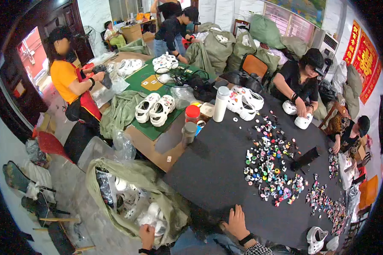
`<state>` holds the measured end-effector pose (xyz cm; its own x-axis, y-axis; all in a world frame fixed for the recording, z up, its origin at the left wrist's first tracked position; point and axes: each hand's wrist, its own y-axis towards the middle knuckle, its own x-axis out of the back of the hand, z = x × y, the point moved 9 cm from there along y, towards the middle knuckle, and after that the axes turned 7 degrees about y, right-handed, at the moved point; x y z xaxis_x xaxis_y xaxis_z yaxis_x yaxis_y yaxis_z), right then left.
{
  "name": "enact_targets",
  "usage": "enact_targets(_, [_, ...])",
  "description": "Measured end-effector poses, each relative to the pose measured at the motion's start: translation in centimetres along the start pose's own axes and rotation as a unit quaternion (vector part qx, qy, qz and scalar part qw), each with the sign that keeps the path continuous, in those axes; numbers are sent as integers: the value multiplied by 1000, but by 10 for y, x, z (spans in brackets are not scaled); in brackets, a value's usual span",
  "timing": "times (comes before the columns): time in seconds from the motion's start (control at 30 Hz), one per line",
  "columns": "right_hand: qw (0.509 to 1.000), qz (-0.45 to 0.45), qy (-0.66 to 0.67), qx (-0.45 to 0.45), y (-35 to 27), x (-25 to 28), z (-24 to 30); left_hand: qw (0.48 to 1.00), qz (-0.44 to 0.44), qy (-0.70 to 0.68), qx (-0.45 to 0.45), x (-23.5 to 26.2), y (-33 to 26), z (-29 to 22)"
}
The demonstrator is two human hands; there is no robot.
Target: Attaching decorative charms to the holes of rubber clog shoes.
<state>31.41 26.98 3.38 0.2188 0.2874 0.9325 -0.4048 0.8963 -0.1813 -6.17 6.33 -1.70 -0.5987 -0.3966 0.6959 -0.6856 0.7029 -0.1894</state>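
Left hand [147, 235] in the sack [115, 178], right hand [236, 222] flat on the table [212, 170]

Left hand down at the sack's near rim, closed on a white clog [155, 221], more white clogs heaped just beyond it inside the open green sack. Right hand open, fingers spread, palm down on the table's dark near edge, gripping nothing, black watch [245, 239] at the wrist. Scattered ahead and to the right of that hand, well apart from it: a spread of small coloured charms [270, 170], with a black cylinder [305, 158] lying among them. Another white clog [315, 239] off to the right, near the table edge. Farther ahead, a white bottle [220, 104] upright beside a red-lidded jar [192, 114] and a grey cup [188, 134]
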Motion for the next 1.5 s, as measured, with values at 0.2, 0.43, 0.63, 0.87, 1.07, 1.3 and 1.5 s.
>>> enact_targets(0.2, [990,5,78,119,-16,21,-19,964,-243,7,-112,90,-41,-130])
enact_targets(0.43, [948,62,236,206,-12,26,-40,900,-375,-60,-214,151,-64,-262])
enact_targets(0.63, [908,99,376,157,-29,62,-54,888,-316,-188,-277,141,-36,-342])
enact_targets(0.87, [876,33,473,93,-29,130,-44,898,-165,-144,-382,80,15,-414])
enact_targets(1.07, [877,-67,457,133,-16,177,-16,869,41,-138,-474,-35,34,-492])
enact_targets(1.3, [915,-136,378,39,4,150,-34,839,185,-188,-475,-119,35,-516])
enact_targets(1.5, [902,-196,385,23,10,160,-55,856,267,-138,-420,-144,54,-482])
